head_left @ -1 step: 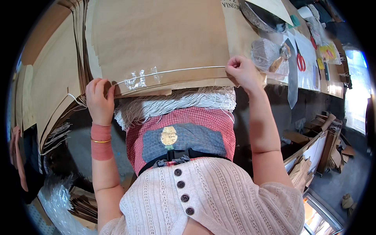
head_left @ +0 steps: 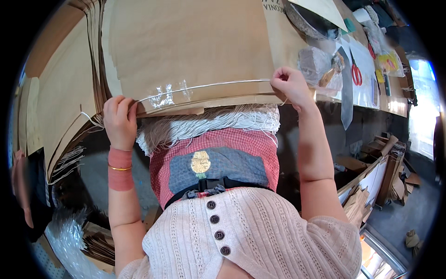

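Fingers of left hand [head_left: 120, 120] and right hand [head_left: 289, 84] pinch a white cord [head_left: 209, 85]; fingertips hidden.

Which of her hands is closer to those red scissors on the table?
Right. The right hand pinches the white cord just left of the red scissors; the left hand is far across.

Nothing has visibly shifted since the earlier view. The left hand [head_left: 120, 122] and right hand [head_left: 289, 84] pinch the same white cord [head_left: 204, 86], stretched taut along the near edge of the brown paper sheet [head_left: 186, 46], exactly where they were before.
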The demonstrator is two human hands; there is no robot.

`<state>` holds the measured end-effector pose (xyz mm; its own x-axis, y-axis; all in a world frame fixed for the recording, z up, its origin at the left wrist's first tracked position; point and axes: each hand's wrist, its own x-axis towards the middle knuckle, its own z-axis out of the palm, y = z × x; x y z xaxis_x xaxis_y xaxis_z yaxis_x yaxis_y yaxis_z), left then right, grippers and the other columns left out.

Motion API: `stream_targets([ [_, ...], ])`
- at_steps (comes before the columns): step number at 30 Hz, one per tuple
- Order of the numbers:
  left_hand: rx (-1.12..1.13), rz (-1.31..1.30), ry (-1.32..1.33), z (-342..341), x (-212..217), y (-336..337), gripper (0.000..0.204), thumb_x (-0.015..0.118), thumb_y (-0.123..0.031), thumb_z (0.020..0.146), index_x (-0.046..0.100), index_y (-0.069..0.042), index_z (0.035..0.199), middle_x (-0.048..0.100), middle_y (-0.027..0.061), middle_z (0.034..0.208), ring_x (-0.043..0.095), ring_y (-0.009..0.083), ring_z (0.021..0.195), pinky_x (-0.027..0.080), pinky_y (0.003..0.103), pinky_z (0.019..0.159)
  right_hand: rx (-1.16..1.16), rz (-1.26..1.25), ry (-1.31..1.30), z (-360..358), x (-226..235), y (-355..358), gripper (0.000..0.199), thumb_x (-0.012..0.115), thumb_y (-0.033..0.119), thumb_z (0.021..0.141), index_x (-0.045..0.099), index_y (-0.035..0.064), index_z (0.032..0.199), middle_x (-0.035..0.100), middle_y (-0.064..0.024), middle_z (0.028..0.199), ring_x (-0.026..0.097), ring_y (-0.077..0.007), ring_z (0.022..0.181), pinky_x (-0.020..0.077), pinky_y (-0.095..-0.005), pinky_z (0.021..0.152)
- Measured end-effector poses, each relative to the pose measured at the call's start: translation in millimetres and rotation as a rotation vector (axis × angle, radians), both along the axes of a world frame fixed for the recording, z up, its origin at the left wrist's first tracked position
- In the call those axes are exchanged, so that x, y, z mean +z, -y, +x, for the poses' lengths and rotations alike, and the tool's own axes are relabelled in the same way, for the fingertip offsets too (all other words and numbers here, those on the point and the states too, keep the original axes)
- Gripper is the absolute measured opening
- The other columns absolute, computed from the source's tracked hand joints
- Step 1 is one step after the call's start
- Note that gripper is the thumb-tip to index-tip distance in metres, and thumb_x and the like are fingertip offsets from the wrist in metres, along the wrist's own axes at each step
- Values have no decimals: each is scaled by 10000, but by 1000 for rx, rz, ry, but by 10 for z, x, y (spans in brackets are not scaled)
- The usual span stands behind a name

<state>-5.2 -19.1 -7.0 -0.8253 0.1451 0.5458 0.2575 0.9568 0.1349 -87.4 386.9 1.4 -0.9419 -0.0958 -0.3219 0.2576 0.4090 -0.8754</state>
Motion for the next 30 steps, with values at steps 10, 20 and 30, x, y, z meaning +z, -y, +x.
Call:
stream_targets([
  [10,-275,226,308,25,131,-77,421,538,98,700,596,-15,1102,557,127,1069,548,303,941,465,372,812,-22,290,-451,201,-136,241,313,730,-7,659,434,53,741,447,2,694,471,-120,686,400,-240,590],
  [20,-241,445,698,-226,277,136,234,704,-94,716,651,18,916,606,120,902,573,288,834,470,362,735,188,122,-408,29,-135,363,68,708,67,759,688,20,804,630,-91,797,600,-238,724,483,-311,666],
  [30,403,-8,442,-225,60,-323,170,595,-155,845,521,-32,936,588,156,864,589,360,785,462,457,651,28,830,-795,78,-239,694,410,687,125,772,576,20,1152,598,-120,1049,580,-278,923,472,-388,801],
])
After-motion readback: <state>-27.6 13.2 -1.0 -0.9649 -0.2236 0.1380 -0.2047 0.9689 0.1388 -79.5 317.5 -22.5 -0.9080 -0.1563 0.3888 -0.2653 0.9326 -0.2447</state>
